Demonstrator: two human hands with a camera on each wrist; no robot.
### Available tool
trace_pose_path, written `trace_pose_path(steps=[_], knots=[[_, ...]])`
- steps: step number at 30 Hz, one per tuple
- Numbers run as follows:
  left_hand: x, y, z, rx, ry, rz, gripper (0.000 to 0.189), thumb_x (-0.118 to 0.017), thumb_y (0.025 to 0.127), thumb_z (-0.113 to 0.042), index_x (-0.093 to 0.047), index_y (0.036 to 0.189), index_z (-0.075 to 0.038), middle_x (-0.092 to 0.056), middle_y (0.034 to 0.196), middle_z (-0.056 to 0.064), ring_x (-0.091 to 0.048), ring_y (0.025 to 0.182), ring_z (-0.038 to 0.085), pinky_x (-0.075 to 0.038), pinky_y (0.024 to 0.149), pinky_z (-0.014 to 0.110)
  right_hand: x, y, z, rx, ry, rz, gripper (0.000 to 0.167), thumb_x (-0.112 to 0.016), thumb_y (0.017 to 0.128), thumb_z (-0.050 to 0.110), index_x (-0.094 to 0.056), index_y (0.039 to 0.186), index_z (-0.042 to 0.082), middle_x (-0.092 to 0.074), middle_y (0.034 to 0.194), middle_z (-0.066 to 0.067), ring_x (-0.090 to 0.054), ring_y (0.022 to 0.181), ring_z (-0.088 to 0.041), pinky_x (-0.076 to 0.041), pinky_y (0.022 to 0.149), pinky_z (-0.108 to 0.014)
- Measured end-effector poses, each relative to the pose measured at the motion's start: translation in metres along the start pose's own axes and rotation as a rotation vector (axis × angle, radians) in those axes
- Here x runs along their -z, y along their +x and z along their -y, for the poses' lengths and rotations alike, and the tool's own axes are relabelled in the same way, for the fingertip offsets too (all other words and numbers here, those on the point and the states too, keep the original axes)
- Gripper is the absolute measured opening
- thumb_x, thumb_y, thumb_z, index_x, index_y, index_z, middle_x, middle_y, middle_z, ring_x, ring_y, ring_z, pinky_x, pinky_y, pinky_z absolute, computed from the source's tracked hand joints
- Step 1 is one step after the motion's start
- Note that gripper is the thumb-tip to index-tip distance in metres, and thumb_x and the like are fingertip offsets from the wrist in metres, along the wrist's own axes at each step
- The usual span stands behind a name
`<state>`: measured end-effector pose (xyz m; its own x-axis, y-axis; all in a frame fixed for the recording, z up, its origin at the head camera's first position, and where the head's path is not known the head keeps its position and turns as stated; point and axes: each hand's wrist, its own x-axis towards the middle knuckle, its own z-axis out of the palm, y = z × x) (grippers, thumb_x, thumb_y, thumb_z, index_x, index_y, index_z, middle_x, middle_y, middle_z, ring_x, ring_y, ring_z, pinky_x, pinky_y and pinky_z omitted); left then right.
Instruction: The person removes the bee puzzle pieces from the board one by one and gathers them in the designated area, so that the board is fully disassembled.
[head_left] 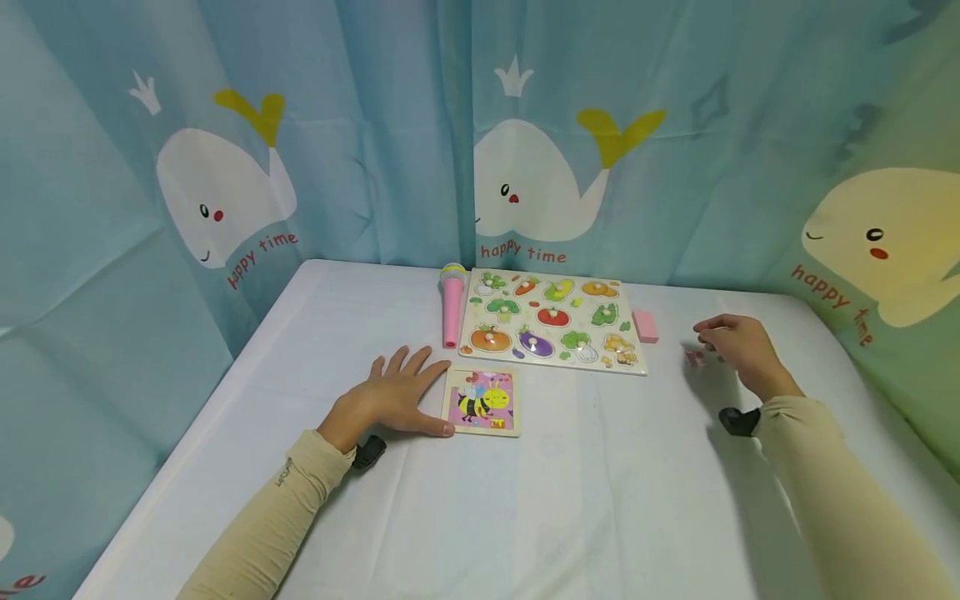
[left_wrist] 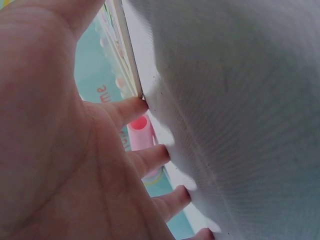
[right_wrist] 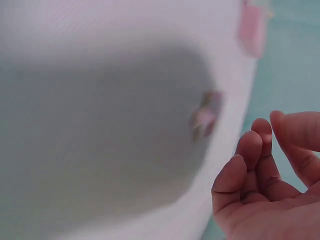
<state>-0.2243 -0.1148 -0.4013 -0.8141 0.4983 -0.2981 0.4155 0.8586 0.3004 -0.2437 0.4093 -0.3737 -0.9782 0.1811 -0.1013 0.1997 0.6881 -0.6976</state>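
My left hand [head_left: 393, 400] lies spread on the white table at the left side of a small square bee puzzle [head_left: 483, 404]. Its thumb and index finger are at the puzzle's corners, and the left wrist view has the index fingertip right at the wooden edge [left_wrist: 131, 55]. Over on the right, my right hand [head_left: 742, 350] hovers above the table, fingers loosely bent and thumb apart from them, with nothing between. Below its fingertips is a small pinkish piece [head_left: 695, 358], blurred in the right wrist view, where its shape is unclear.
Behind the bee puzzle lies a vegetable peg puzzle board [head_left: 551, 321]. A pink toy microphone [head_left: 452, 308] is along its left side, and a pink block [head_left: 645, 327] is at its right edge. A blue whale-print curtain [head_left: 405, 167] hangs around the table.
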Motion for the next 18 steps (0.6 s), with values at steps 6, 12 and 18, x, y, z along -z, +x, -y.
trace_pose_path(steps=[6,12,18], knots=[[0.001,0.001,0.001,0.004,0.006,-0.003,0.11,-0.077,0.088,-0.068,-0.027,0.172,-0.018,-0.01,0.178,0.018,-0.003,0.16,0.049,-0.005,0.122,0.073,-0.009,-0.007,0.027,0.064,0.064,-0.017,0.047,-0.046,0.115,0.024,-0.054,0.142,-0.014,-0.061,0.131,-0.03,-0.06,0.101,-0.022,-0.054,0.077,-0.023],[0.0,0.002,0.001,0.005,0.013,-0.001,0.111,-0.077,0.087,-0.069,-0.027,0.172,-0.017,-0.011,0.177,0.018,-0.004,0.16,0.05,-0.006,0.122,0.073,-0.023,-0.013,0.05,0.125,0.102,0.014,0.046,-0.049,0.115,0.024,-0.056,0.141,-0.013,-0.063,0.131,-0.029,-0.062,0.098,-0.015,-0.054,0.078,-0.022],[-0.002,0.003,0.002,0.008,0.017,0.0,0.112,-0.077,0.087,-0.07,-0.027,0.172,-0.018,-0.011,0.178,0.018,-0.004,0.16,0.05,-0.006,0.122,0.074,-0.041,-0.017,0.072,0.166,0.147,0.046,0.043,-0.052,0.114,0.023,-0.058,0.138,-0.012,-0.065,0.126,-0.024,-0.064,0.099,-0.019,-0.056,0.082,-0.026]])
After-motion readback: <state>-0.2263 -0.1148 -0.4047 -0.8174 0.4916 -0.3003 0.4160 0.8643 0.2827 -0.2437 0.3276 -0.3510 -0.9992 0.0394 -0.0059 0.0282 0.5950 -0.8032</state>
